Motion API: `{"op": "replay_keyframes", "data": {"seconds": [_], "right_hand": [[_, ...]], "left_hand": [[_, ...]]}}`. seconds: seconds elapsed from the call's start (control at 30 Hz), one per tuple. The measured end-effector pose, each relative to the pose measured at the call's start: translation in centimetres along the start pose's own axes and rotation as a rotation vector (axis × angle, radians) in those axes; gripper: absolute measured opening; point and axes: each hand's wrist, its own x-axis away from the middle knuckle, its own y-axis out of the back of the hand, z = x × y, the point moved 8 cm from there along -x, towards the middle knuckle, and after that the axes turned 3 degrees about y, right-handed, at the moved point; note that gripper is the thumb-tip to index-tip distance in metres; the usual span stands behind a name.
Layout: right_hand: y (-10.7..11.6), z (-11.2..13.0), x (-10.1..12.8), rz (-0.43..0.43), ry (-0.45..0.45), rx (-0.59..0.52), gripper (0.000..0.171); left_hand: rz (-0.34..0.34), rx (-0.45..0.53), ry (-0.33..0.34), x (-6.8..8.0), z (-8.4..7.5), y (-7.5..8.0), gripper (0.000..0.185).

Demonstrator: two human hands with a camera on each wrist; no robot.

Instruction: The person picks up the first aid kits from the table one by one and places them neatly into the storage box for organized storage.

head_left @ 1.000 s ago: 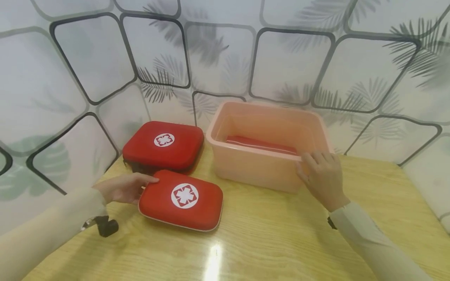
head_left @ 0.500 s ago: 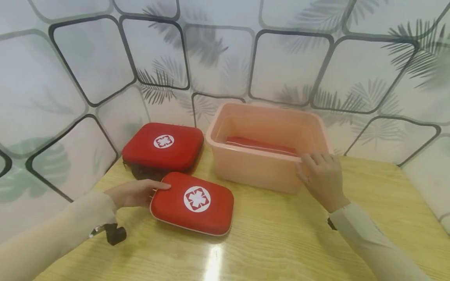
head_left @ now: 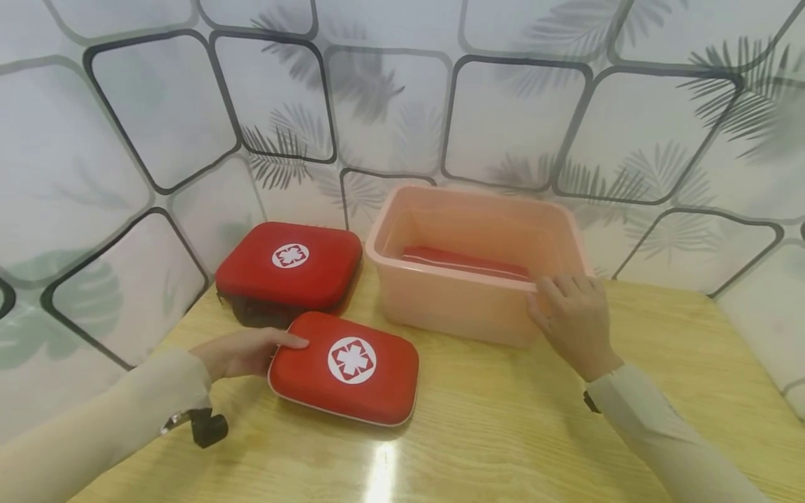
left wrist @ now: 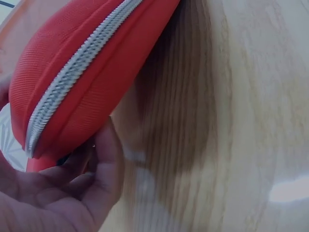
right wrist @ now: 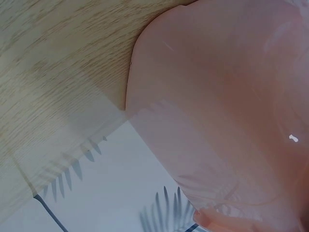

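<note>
A red zip case with a white cross (head_left: 346,367) lies on the wooden table (head_left: 497,440) near the front. My left hand (head_left: 251,353) grips its left edge, thumb on top. In the left wrist view the fingers (left wrist: 72,193) curl under the case (left wrist: 87,72), whose edge is tilted off the wood. A second red case (head_left: 289,262) lies behind it by the wall. My right hand (head_left: 569,318) holds the near right corner of a pink plastic tub (head_left: 453,307), fingers over the rim. Another red case (head_left: 465,260) lies flat inside the tub. The right wrist view shows only the tub wall (right wrist: 222,106).
A patterned wall (head_left: 390,105) with leaf prints closes in the table at the back and on both sides. Bare wood stretches across the front and to the right of the tub.
My left hand has slid the near red case to the right, closer to the tub. The right hand has stayed on the tub's corner.
</note>
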Motion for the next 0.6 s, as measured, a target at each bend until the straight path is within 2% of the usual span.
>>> {"op": "replay_keyframes", "data": {"seconds": [0.23,0.43,0.6], "right_hand": [[0.03,0.05,-0.03,-0.010,-0.001,-0.003,0.033],[-0.01,0.11,-0.01,-0.019,0.005,-0.007,0.033],[0.00,-0.02,0.00,-0.025,0.007,-0.005,0.032]], "left_hand": [[-0.011,-0.045,-0.080,-0.46,0.49,0.02,0.066],[-0.003,0.004,-0.121,-0.45,0.85,-0.16,0.066],[0.024,0.035,-0.162,0.01,-0.01,-0.58,0.067]]}}
